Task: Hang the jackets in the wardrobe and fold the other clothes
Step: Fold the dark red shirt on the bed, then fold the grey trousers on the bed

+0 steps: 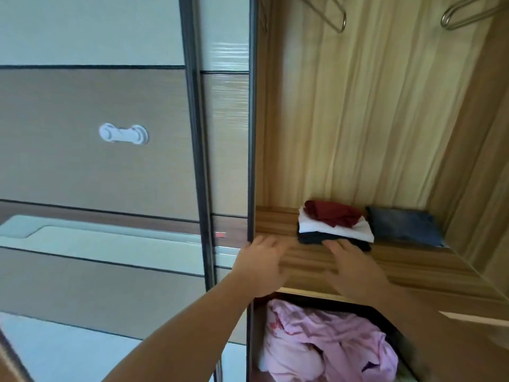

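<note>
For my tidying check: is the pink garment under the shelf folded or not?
Not folded. The pink garment lies crumpled in loose bunches in the compartment below the shelf, unlike the flat stacked clothes above.

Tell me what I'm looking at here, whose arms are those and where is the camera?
The camera sits on a person's head and looks forward and down, so you see their own two arms reaching out. There is only this one picture.

They stand at an open wardrobe. The left hand and the right hand reach over a wooden shelf, fingers spread. Neither hand holds anything.

On the shelf is a small stack of folded clothes: something dark at the bottom, white in the middle, dark red on top. Beside it lies a folded piece of blue denim.

Under the shelf is a crumpled pink cloth. Up top hang two bare metal hangers. On the left is the sliding door.
</note>
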A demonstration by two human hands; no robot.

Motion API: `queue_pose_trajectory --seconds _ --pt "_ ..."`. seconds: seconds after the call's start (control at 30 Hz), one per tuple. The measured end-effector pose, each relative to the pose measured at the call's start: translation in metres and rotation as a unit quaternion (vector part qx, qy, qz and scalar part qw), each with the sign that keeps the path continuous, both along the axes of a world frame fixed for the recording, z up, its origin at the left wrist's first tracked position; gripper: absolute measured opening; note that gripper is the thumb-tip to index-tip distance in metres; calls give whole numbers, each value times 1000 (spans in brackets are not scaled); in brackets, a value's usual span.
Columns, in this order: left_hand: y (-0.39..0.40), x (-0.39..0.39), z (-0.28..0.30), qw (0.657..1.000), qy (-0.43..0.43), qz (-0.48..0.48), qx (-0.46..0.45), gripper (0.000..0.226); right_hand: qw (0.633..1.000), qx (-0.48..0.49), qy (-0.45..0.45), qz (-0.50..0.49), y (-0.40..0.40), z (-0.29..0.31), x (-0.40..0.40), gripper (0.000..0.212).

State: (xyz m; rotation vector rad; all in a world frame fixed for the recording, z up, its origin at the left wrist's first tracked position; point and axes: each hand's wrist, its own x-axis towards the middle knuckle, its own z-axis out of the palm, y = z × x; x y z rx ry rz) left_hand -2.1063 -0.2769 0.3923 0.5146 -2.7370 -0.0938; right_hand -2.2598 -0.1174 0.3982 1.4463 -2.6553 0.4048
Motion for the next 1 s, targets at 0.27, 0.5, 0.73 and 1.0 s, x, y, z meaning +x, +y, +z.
queue_pose_trajectory --seconds 0.27,0.5,0.73,1.0 --pt "-34 197 -9 961 -6 274 39 56 970 -93 -14 226 -82 -13 140 50" --pt "0 391 1 869 -12 491 53 55 910 -87 -50 402 -145 -27 292 50" --pt "70 587 14 737 8 673 62 65 808 -55 -58 583 -180 -8 498 55" --pt "113 763 2 619 64 780 63 61 718 -30 -30 694 -196 4 730 54"
